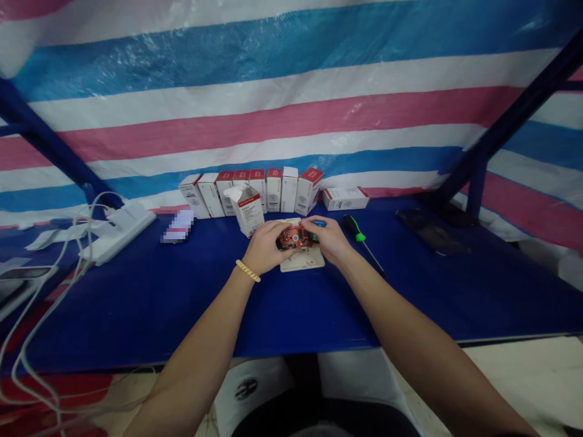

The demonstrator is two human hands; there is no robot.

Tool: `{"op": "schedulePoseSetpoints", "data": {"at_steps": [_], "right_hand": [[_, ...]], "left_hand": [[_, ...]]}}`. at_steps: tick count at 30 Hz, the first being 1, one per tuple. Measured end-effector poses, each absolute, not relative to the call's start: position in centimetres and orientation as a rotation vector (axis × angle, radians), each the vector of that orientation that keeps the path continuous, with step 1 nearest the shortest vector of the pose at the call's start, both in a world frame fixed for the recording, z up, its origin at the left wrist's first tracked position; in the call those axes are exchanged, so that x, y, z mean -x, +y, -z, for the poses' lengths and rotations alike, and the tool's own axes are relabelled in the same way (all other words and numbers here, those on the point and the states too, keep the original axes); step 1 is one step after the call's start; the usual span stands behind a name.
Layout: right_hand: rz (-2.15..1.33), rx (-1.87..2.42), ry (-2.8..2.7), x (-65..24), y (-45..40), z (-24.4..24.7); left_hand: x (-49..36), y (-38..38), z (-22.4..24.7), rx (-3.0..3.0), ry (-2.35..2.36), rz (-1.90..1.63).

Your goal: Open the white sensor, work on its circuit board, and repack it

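An orange-red circuit board (295, 238) is held above a white plastic housing (304, 261) that lies on the blue table. My left hand (266, 246) grips the board's left side, fingers over the top edge and thumb along the bottom. On the right, my right hand (330, 238) is closed round a small blue item (319, 223), perhaps a component or tool handle, beside the board's right edge. A green part shows between that hand and the board. The fingertips of my right hand are partly hidden.
Several red-and-white boxes (274, 191) line the table's back, with an opened box (248, 212) before them. A green-and-black screwdriver (357, 233) and dark phone (430, 232) lie right. A white power strip (121, 233) with cables sits left.
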State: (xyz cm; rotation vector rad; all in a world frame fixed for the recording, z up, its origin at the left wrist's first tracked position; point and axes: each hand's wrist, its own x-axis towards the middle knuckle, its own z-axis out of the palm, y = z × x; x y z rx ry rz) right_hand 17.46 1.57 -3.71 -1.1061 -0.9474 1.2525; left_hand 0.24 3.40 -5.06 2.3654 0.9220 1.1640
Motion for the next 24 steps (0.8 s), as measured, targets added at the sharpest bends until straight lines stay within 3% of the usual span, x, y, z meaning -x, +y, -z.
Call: {"op": "schedulePoseSetpoints", "data": {"at_steps": [14,24], "right_hand": [[-1.246,1.117,-0.965,-18.4,2.0,3.5],[-1.269,1.098,-0.966,-18.8,1.9,3.0]], "left_hand": [[0.3,3.7,5.0,-2.440,1.091,-1.297],[-0.1,3.3,4.8,-2.109,1.114,-1.458]]}}
